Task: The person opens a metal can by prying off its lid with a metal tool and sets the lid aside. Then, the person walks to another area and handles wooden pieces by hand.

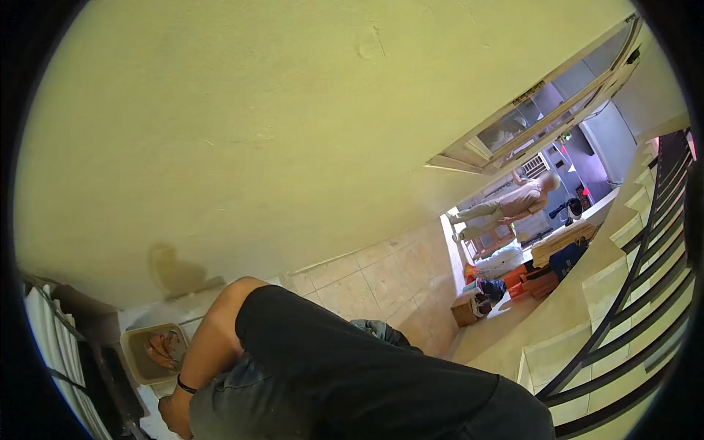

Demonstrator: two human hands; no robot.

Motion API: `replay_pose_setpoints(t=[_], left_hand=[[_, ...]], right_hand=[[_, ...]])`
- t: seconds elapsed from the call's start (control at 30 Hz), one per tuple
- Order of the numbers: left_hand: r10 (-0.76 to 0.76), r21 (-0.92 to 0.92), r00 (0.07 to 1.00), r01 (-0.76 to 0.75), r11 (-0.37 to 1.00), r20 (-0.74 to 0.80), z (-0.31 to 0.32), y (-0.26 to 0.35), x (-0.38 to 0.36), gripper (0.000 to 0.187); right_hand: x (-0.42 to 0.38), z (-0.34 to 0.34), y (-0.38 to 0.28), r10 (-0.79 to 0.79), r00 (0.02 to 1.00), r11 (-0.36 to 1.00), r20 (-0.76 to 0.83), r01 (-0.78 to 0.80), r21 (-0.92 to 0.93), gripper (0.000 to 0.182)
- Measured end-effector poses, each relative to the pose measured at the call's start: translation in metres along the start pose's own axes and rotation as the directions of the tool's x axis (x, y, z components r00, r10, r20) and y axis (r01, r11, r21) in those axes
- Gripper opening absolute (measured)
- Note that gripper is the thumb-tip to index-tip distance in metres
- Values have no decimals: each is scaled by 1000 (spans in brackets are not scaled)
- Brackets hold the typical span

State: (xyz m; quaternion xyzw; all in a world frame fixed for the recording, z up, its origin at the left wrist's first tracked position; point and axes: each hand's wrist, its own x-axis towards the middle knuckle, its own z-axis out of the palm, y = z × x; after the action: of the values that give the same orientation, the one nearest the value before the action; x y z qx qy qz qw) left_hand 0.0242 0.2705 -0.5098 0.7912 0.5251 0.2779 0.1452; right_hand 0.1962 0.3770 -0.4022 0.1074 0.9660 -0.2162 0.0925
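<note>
A bent arm in a black sleeve reaches from the lower right to the lower left, with a dark band at its wrist. It looks like my left arm. My left hand shows only in part beside the faded denim of my clothing. Its fingers are hidden, and I cannot make out whether it holds anything. Close to it is a tan tray with brown pieces in it. My right hand is not in view.
The view is tilted sideways. A yellow wall borders the tiled floor. A person stands beyond the open doorway, near bags and boxes. Stairs with a dark metal railing rise at the right. White folded material stands at the left.
</note>
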Motion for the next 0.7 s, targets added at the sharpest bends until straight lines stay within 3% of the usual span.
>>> replay_pose_setpoints(t=[0.3,0.4,0.47,0.5,0.53,0.57,0.6,0.63,0.67,0.7], left_hand=[[-22,-22,999,23,1000,25,-11,0,-13,36],[-92,-18,995,93,996,35,-34,8,-41,32],[-140,-30,989,141,990,45,-44,22,-53,30],[-174,-25,984,175,984,50,-47,30,-57,29],[-214,-6,976,214,977,46,-51,38,-58,28],[-329,6,943,329,944,56,-51,41,-51,25],[-217,191,976,212,958,7,-62,49,-54,21],[-243,-40,967,241,970,-77,-45,36,-70,16],[-280,-46,958,277,960,-58,-40,44,-70,13],[-189,110,980,194,975,-58,-55,53,-54,14]], right_hand=[[17,40,-9,10,995,999,-103,-14,-34,17],[17,49,-32,22,957,999,-289,-31,-26,15],[-15,11,-44,-16,880,1000,-475,13,-10,13],[-27,2,-44,21,880,999,-474,-6,32,11],[-35,-5,-49,85,815,987,-573,11,162,11],[-42,-27,-45,1,848,991,-530,71,115,12],[-35,-50,-48,143,987,982,-70,-133,131,14],[-32,-40,-46,138,986,981,-95,-123,152,12],[-37,-45,-51,191,981,966,40,-195,170,17],[-34,-48,-49,201,975,963,97,-215,165,18]])
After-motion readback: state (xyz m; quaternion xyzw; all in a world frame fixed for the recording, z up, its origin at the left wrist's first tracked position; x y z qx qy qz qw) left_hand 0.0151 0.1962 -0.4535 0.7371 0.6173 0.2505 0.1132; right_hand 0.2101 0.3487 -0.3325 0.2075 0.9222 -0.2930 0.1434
